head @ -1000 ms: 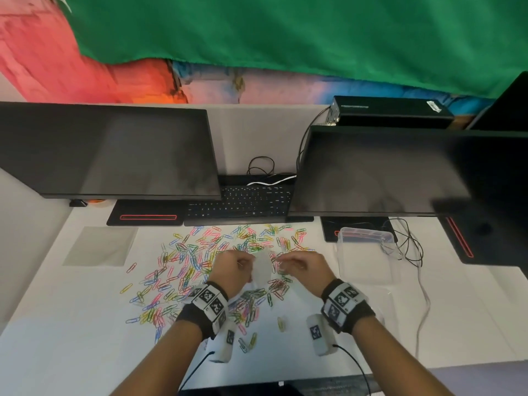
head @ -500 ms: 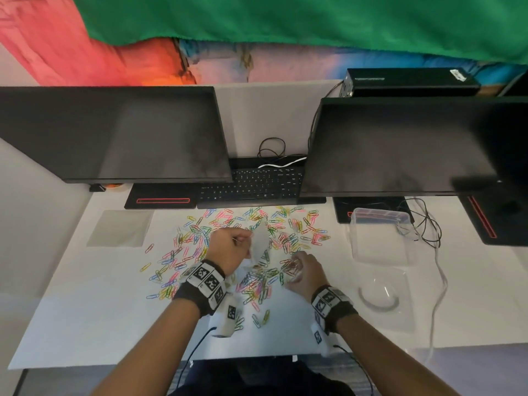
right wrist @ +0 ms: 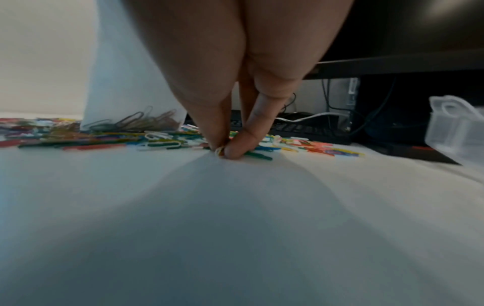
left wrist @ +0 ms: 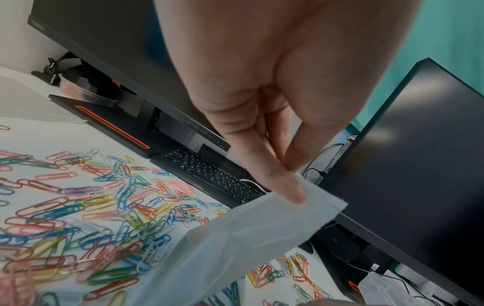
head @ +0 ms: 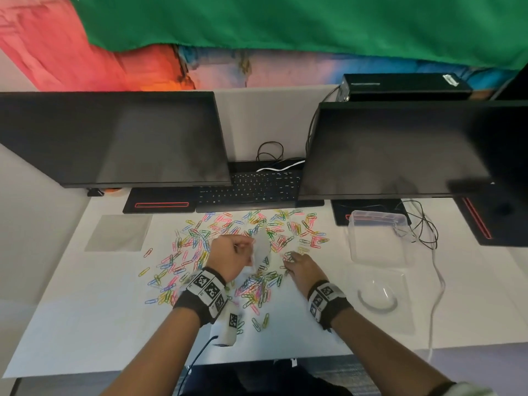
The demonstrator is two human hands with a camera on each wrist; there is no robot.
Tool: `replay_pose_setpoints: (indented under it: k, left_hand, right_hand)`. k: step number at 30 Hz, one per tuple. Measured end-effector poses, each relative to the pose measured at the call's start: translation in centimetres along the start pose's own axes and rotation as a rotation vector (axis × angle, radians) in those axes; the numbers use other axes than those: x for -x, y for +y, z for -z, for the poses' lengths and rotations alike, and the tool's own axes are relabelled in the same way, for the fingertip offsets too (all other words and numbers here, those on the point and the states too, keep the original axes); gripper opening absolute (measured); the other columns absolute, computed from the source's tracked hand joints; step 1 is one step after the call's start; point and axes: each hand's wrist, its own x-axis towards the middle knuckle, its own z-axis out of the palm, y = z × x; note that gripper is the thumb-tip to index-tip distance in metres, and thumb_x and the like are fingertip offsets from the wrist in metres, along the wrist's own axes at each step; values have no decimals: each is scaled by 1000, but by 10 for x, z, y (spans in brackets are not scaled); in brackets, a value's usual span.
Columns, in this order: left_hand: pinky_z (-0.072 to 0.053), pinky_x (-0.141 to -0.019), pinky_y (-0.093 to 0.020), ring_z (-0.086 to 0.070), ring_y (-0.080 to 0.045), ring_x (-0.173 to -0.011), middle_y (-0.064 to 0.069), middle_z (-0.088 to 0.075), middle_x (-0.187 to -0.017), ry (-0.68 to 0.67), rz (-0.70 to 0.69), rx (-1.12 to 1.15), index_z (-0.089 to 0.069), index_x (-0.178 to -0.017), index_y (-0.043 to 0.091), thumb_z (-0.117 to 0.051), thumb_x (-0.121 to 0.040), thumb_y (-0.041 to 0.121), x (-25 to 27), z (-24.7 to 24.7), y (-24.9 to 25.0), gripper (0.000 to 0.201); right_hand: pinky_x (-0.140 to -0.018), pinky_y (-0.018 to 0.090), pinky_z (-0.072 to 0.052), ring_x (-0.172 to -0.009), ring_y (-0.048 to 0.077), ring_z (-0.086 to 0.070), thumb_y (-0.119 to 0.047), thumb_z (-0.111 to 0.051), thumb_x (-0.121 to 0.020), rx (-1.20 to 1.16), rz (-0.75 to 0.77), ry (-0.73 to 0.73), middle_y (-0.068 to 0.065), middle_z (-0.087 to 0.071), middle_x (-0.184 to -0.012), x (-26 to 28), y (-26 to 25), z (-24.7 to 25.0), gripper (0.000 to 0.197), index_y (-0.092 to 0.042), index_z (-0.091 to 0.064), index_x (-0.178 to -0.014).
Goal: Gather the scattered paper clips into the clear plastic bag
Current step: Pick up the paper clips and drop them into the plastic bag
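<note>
While the left hand [head: 233,257] pinches the clear plastic bag [head: 261,251] upright amid the paper clips [head: 200,247], the right hand [head: 300,267], pinching clips just beside the bag, should lift them cleanly to its mouth.

White desk [head: 85,324] bears scattered paper clips [head: 200,241], keyboard [head: 251,190], plastic container [head: 377,238].

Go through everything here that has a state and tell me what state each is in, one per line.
clear plastic bag: held up, a few clips inside
left hand: pinching the bag's top edge
right hand: pinching clips on the table
paper clips: mostly scattered on the table
monitors: both dark
plastic container: open, lid off
</note>
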Motion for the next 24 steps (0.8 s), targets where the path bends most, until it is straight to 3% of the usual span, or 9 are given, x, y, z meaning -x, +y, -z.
replay_pose_setpoints:
  k: [4, 6, 10, 12, 15, 17, 20, 22, 24]
  left_hand:
    - [-64, -72, -42, -75, -24, -71, -7, -77, -89, -6, 11, 23, -75, -107, 9, -64, -92, 4, -2, -5, 0, 20]
    - [-64, -71, -40, -75, -24, -70, -4, -76, -83, -13, 9, 23, -75, -107, 9, -63, -93, 3, -2, -8, 1, 19]
    - [-64, -69, -35, -75, -27, -71, -6, -76, -82, -26, 19, 22, -74, -107, 8, -63, -93, 3, -2, -14, 3, 19]
    - [-64, -71, -37, -75, -25, -71, -8, -76, -83, -37, 23, 15, -74, -107, 8, -63, -93, 4, -3, -17, 1, 19]
    - [-64, -70, -38, -75, -19, -68, -6, -77, -83, -54, 38, -1, -75, -107, 10, -64, -93, 7, -4, -23, -2, 18]
    - [-65, -70, -38, -74, -16, -65, -5, -76, -81, -51, 51, 0, -76, -106, 9, -63, -93, 7, -5, -26, -3, 18]
    - [-64, -67, -31, -72, -10, -58, -3, -75, -74, -60, 48, -42, -75, -105, 9, -61, -94, 8, -5, -31, 0, 18]
    - [-60, -61, -20, -69, -5, -54, -1, -74, -72, -76, 39, -79, -75, -105, 11, -59, -95, 9, -4, -35, 5, 19]
    - [-59, -60, -18, -69, -4, -54, 0, -73, -71, -81, 38, -77, -75, -104, 12, -59, -95, 10, -4, -39, 7, 19]
  right_hand:
    - [-90, 28, -50, -101, 23, -58, -2, -46, -93, 68, 4, -14, 9, -61, -114, -5, -3, 5, 31, -10, -64, -116]
    - [-84, 28, -54, -91, 20, -63, -6, -53, -90, -20, -120, 3, 7, -67, -101, -11, 0, 15, 22, -11, -71, -101]
    - [-78, 21, -57, -81, 13, -69, -11, -74, -77, -519, -471, 61, 1, -75, -85, -15, 10, 38, 8, -14, -79, -83]
    - [-70, 15, -55, -82, 13, -71, -10, -79, -74, -768, -566, 35, 1, -75, -86, -10, 16, 46, 11, -14, -78, -84]
    - [-59, 10, -52, -73, 10, -73, 5, -70, -80, -1298, -603, -28, 13, -72, -97, 0, 15, 64, 22, 3, -71, -102]
    - [-61, 11, -54, -75, 9, -72, 8, -64, -84, -1554, -615, -14, 15, -69, -103, 2, 11, 75, 28, 6, -65, -111]
    - [-77, 20, -58, -98, 20, -68, 5, -64, -84, -1776, -569, -31, 16, -68, -111, -2, 2, 87, 29, 3, -64, -113]
    - [-82, 22, -57, -98, 20, -68, 4, -66, -84, -1807, -515, -64, 14, -71, -107, -4, -8, 91, 25, 1, -67, -108]
    - [-81, 23, -57, -92, 20, -70, 5, -68, -82, -1721, -465, -74, 14, -73, -100, -5, -19, 92, 21, 0, -70, -102]
